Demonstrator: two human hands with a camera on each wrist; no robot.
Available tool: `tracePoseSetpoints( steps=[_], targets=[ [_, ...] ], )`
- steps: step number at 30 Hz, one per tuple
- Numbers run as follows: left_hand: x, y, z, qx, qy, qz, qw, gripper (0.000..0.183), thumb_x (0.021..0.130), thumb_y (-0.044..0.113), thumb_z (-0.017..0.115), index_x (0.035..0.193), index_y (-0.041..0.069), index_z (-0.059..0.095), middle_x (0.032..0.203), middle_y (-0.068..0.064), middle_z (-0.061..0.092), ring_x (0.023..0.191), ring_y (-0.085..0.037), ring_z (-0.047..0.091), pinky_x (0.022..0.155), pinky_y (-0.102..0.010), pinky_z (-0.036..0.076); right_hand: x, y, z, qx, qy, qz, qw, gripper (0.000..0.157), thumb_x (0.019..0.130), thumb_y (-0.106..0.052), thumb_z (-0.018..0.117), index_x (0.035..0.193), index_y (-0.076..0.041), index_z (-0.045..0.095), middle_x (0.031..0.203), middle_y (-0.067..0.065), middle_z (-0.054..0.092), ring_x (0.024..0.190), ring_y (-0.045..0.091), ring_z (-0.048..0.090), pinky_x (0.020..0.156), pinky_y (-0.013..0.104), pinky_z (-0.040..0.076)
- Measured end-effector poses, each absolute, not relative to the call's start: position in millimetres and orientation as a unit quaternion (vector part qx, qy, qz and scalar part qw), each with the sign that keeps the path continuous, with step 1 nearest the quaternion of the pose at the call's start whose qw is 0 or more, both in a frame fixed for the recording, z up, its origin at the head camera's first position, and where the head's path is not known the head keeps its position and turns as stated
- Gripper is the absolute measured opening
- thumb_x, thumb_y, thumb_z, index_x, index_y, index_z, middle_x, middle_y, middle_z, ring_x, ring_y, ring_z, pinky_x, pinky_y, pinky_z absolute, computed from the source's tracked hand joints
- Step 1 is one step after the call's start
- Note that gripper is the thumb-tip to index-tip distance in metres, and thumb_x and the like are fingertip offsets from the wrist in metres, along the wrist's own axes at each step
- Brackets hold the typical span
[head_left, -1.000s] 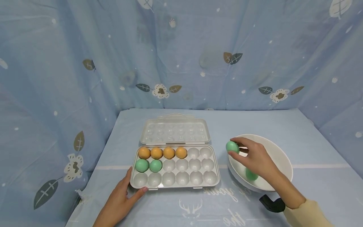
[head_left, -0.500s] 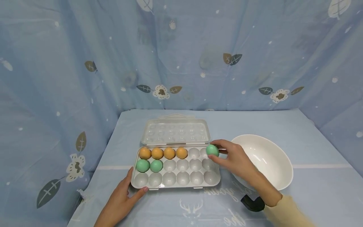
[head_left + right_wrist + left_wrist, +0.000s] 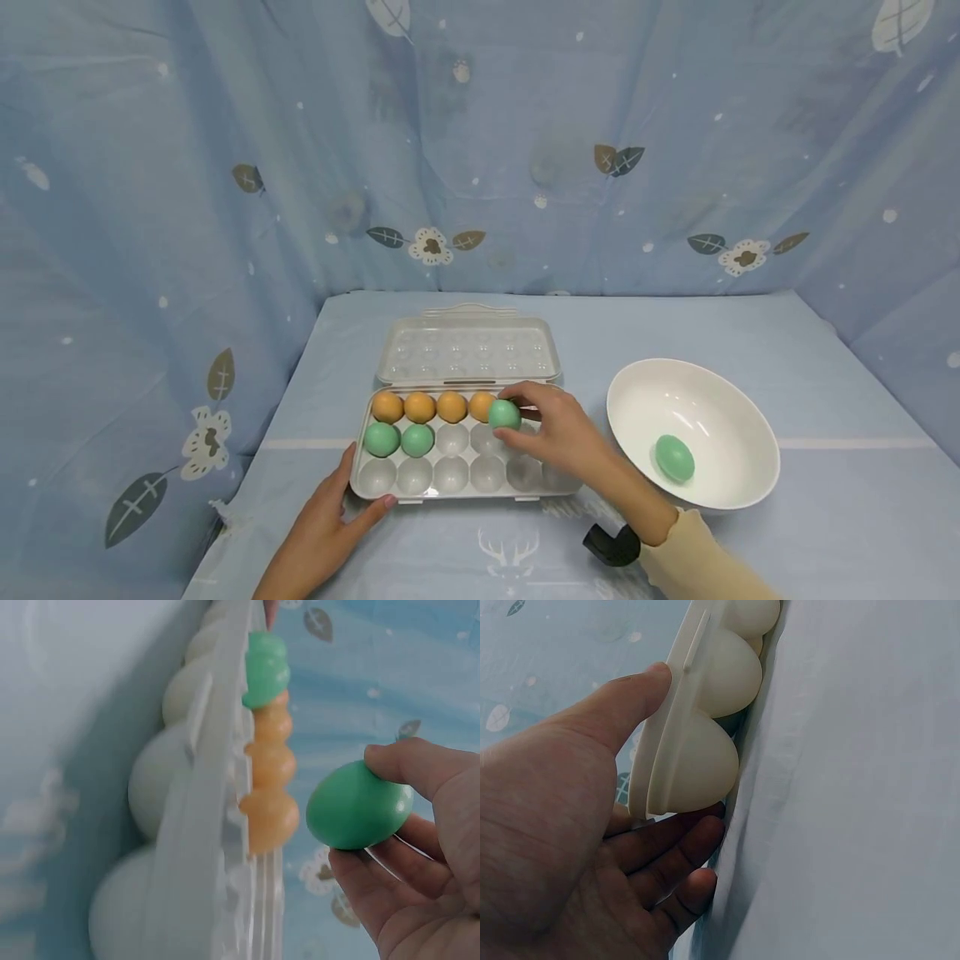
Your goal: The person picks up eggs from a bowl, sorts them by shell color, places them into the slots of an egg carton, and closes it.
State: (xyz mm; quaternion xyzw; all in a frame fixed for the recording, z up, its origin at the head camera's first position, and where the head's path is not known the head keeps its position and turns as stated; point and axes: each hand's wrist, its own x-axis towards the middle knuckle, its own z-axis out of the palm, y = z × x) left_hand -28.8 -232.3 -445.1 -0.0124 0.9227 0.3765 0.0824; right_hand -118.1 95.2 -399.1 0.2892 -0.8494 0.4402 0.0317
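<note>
A pale plastic egg tray point(image 3: 451, 477) lies with its clear lid point(image 3: 471, 348) folded back. Several orange eggs point(image 3: 419, 407) fill part of the far row; two green eggs point(image 3: 382, 439) sit at the left of the middle row. My left hand point(image 3: 318, 521) holds the near left corner, thumb point(image 3: 645, 690) on the front edge and fingers at the left side. Another green egg point(image 3: 358, 804) is pinched between thumb and fingers of my right hand point(image 3: 558, 427), above the tray's cups beside the last orange egg. In the right wrist view this egg is apart from the tray.
A white bowl point(image 3: 720, 417) stands on the right of the cloth-covered table point(image 3: 832, 492), with one green egg point(image 3: 674, 457) inside. A black strap-like piece point(image 3: 611, 546) shows by my right wrist. A patterned blue curtain point(image 3: 480, 150) hangs behind and at both sides.
My right hand has carried the green egg leftward from over the bowl to over the tray. The egg left in the bowl shows fully now. My left hand has stayed at the tray's corner.
</note>
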Motion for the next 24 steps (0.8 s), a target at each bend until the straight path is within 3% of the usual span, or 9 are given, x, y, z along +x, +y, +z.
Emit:
tracePoseSetpoints(
  steps=[11,24],
  targets=[
    [-25,-231,-442,0.014,0.923,0.381,0.051,0.107,0.093,0.059,0.069,0.166,0.008,0.010,0.165,-0.026,0.029,0.148,-0.046,0.036,0.115,-0.066,0.036,-118,53,-408,0.326,-0.835,0.441,0.041,0.038,0.086,-0.014,0.087,0.118,-0.011,0.067,0.112,0.000,0.065,0.105,0.014,0.069,0.091,0.018,0.057],
    [-25,-235,-445,0.011,0.923,0.379,0.056,0.107,0.094,0.057,0.069,0.166,0.004,0.010,0.164,-0.028,0.030,0.147,-0.047,0.037,0.114,-0.065,0.037,-119,29,-430,0.320,-0.876,0.356,0.058,0.037,0.086,-0.027,0.086,0.117,-0.016,0.070,0.108,-0.005,0.066,0.094,0.007,0.062,0.082,0.024,0.056]
  ],
)
